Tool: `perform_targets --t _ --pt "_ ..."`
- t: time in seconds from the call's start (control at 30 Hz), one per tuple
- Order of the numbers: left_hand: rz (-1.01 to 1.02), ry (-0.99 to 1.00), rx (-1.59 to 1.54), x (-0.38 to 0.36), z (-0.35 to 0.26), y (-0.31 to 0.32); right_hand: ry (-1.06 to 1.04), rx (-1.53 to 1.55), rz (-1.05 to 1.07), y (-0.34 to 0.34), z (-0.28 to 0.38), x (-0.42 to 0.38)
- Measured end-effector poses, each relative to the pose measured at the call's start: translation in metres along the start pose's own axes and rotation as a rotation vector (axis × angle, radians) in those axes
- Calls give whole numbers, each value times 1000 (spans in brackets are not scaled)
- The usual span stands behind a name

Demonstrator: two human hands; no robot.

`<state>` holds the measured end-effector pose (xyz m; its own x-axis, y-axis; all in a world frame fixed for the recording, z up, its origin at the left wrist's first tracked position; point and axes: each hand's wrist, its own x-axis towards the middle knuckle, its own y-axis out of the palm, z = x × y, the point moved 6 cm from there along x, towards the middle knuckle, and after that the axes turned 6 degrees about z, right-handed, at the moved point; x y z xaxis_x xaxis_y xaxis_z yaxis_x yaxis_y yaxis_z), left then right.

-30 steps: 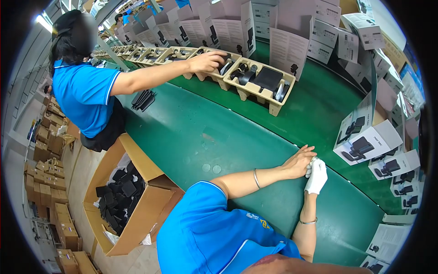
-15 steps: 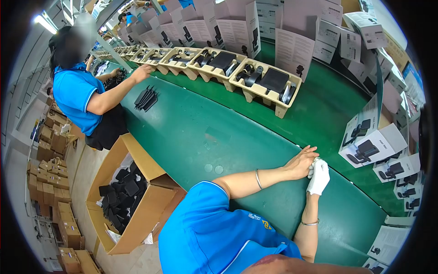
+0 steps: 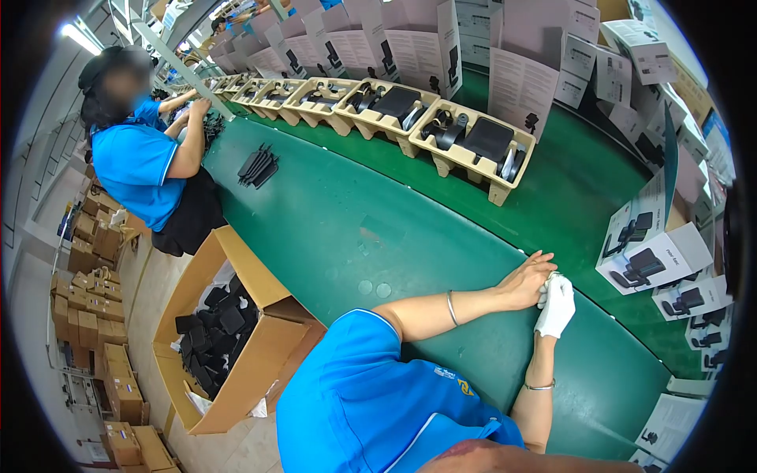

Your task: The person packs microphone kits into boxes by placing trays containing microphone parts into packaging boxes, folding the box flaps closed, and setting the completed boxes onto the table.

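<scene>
Over the green work table (image 3: 315, 229), my bare left hand (image 3: 527, 282) meets my right hand (image 3: 557, 306), which wears a white glove. The left thumb and lower fingers pinch at the gloved fingertips, while its upper fingers stretch outward. My gloved fingers are curled toward the left hand. Whatever lies between them is too small or hidden to make out. Both wrists carry a metal bangle. Two small clear round discs (image 3: 374, 289) lie on the table left of my forearm. Beyond my hands, a tan moulded tray (image 3: 482, 172) holds a black rectangular part and other black pieces.
More trays line up toward the far left, with tall open cartons (image 3: 520, 94) behind. White printed boxes (image 3: 643, 264) stand at right. A cardboard box (image 3: 284, 359) of black parts (image 3: 225, 323) stands beside the table. A co-worker (image 3: 138, 165) stands near stacked black pieces (image 3: 258, 166).
The co-worker's outstretched arm has drawn back from the trays to the black parts at the far left. My view has shifted slightly; my hands stay together in almost the same pose.
</scene>
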<state>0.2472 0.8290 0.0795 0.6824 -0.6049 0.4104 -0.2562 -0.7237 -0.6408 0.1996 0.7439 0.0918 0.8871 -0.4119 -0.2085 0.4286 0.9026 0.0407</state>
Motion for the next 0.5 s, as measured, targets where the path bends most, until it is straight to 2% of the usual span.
perform_targets --t 0.5 --pt "27 -26 16 -2 7 -10 -25 0 11 12 -2 0"
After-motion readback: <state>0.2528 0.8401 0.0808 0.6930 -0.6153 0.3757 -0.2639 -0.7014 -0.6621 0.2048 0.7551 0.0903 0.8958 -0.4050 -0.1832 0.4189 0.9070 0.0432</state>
